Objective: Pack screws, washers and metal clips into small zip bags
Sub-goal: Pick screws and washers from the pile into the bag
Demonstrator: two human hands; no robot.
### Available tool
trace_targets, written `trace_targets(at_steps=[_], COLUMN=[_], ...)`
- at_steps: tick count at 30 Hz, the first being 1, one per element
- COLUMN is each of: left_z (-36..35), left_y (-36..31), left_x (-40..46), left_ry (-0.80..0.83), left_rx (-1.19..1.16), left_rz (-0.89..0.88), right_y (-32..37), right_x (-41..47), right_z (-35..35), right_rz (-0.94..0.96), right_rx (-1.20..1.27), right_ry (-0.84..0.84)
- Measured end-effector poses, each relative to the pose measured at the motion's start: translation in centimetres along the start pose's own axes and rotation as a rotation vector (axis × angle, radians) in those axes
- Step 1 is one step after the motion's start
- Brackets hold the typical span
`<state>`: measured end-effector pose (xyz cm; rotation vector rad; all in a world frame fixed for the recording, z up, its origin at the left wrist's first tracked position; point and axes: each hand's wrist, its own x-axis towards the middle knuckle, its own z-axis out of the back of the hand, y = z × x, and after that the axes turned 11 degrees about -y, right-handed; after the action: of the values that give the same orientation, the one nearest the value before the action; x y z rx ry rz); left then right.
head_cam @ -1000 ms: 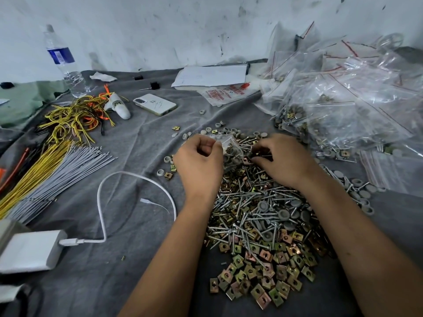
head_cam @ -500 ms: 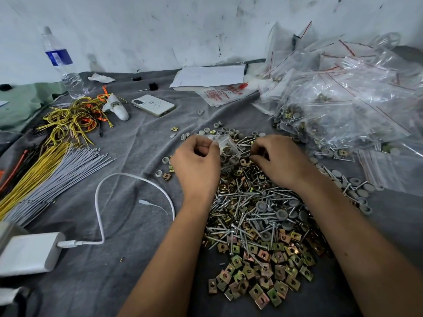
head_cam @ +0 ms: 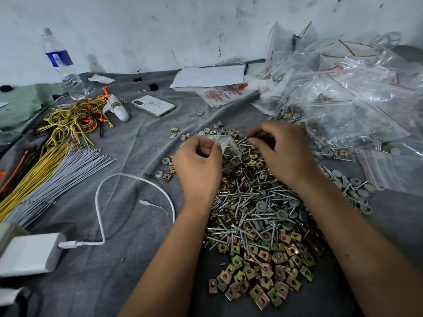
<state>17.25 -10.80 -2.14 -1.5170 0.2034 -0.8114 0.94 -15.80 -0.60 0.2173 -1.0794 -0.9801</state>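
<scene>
A big heap of silver screws (head_cam: 247,202), grey washers (head_cam: 281,213) and brass-coloured square metal clips (head_cam: 258,277) lies on the grey cloth in front of me. At the heap's far end my left hand (head_cam: 196,165) grips a small clear zip bag (head_cam: 226,149) that holds grey washers and clips. My right hand (head_cam: 283,149) hovers just right of the bag's mouth, its thumb and fingertips pinched together on something small and thin that I cannot make out.
A pile of filled zip bags (head_cam: 343,106) fills the right. A phone (head_cam: 153,105), water bottle (head_cam: 63,65), papers (head_cam: 210,77), yellow and grey wires (head_cam: 45,170) and a white charger (head_cam: 29,253) with its cable (head_cam: 103,202) lie on the left.
My right hand has lifted off the heap and moved slightly up beside the bag's mouth. My left hand still holds the bag in about the same place.
</scene>
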Motion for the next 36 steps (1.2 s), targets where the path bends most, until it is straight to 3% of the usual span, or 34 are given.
trace_targets(at_steps=[4, 9, 12, 16, 20, 27, 32, 36], left_z=[0.0, 0.0, 0.1, 0.2, 0.3, 0.2, 0.1, 0.1], left_y=[0.1, 0.3, 0.3, 0.4, 0.4, 0.3, 0.4, 0.2], left_x=[0.0, 0.1, 0.1, 0.2, 0.1, 0.1, 0.1, 0.1], left_ry=[0.010, -0.007, -0.005, -0.010, 0.008, 0.018, 0.029, 0.025], left_rx=[0.014, 0.009, 0.027, 0.046, 0.070, 0.074, 0.056, 0.037], left_rz=[-0.008, -0.004, -0.026, -0.050, -0.083, -0.069, -0.044, -0.011], right_y=[1.5, 0.7, -0.6, -2.2, -2.3, -1.8, -1.9, -0.6], right_x=[-0.4, -0.1, 0.2, 0.5, 0.4, 1.0, 0.6, 0.3], right_z=[-0.7, -0.4, 0.0, 0.3, 0.1, -0.2, -0.6, 0.1], right_rz=[0.148, 0.054, -0.019, -0.117, -0.028, -0.073, -0.060, 0.021], right_rx=[0.040, 0.079, -0.038, -0.203, -0.329, -0.348, -0.341, -0.052], right_ry=[0.060, -0.007, -0.060, 0.058, 0.227, 0.342, 0.202, -0.041])
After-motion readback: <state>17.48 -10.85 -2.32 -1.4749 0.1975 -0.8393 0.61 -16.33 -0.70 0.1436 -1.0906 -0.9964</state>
